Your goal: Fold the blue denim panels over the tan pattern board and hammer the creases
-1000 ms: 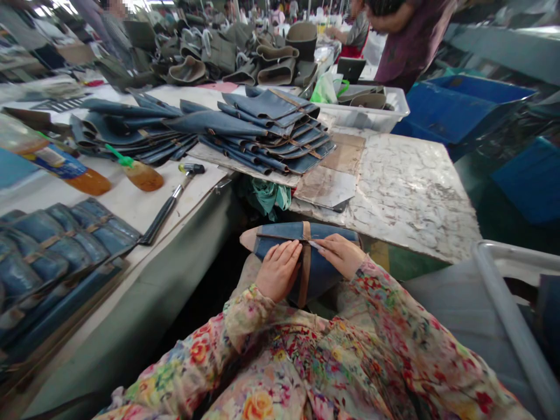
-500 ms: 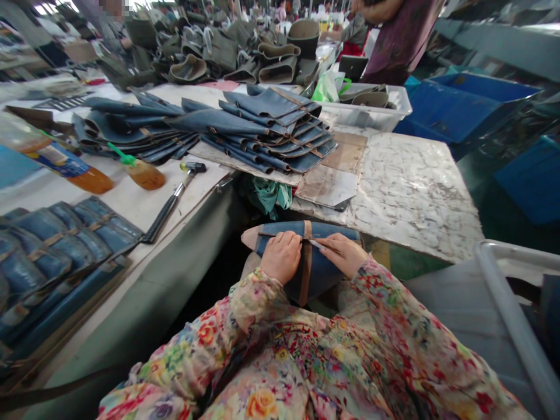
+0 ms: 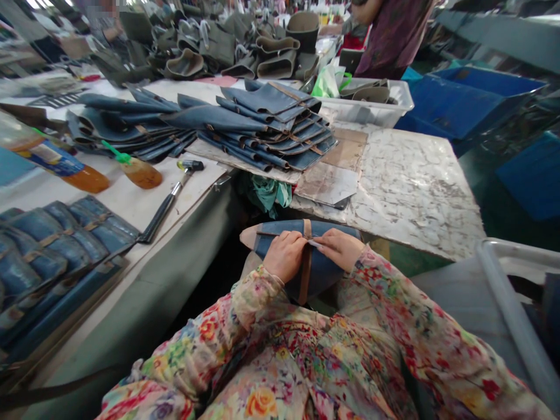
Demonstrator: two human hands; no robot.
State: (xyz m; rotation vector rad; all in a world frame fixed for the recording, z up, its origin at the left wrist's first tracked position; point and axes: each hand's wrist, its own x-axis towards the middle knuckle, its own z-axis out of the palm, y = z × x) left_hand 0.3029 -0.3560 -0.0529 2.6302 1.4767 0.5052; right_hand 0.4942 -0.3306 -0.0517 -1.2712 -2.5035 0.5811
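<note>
Blue denim filled most of what lay before us, but the containers came first. A white tray [image 3: 396, 114] sat at the upper centre-right of the frame and held a few olive-grey folded pieces [image 3: 370, 93]. To its right stood a blue crate [image 3: 459, 102]; we could not see what lay inside it. At the left, two bottles lay on their sides on the pale table [image 3: 126, 201]: a small bottle [image 3: 139, 172] with a green nozzle and a larger bottle [image 3: 61, 166] with a blue label, both holding amber liquid. A hammer [image 3: 168, 201] lay just right of them, and a stack of blue pieces [image 3: 266, 125] was heaped at the upper centre.

Our denim piece [image 3: 321, 274] lay on our lap at the centre of the frame, below the table's near edge. Its long axis ran left to right, with a pale rounded end pointing to the left of the frame, and it narrowed towards the bottom. A tan strip [image 3: 305, 274] crossed it from top to bottom.

Our left hand [image 3: 286, 255] pressed on the piece left of the strip, fingers curled with the tips at the strip's upper end; whether they pinched it we could not tell. Our right hand [image 3: 339, 248] lay on the piece right of the strip, fingers almost straight and pointing left, closed round nothing that we could see. The fingertips of both hands nearly met at the strip.
</note>
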